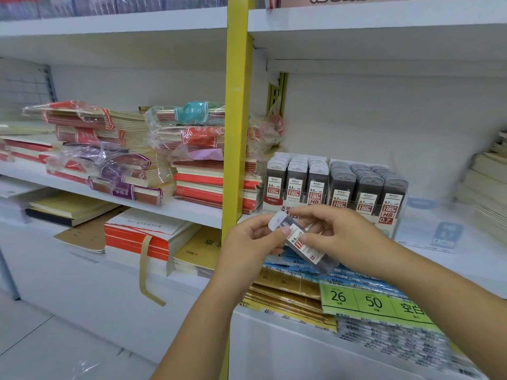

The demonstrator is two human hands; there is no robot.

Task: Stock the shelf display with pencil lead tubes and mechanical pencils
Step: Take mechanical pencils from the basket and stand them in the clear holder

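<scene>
Being pinched by the left hand and right hand, the lead tube could be dropped if held loosely, or the rows just behind it bumped.

Middle shelf, white: wrapped notebook stacks left of yellow upright. Right of it: lead tube display, blue card lying flat, paper stack far right.

Both hands, left hand and right hand, pinch lead tube, tilted, before display box on shelf.
</scene>
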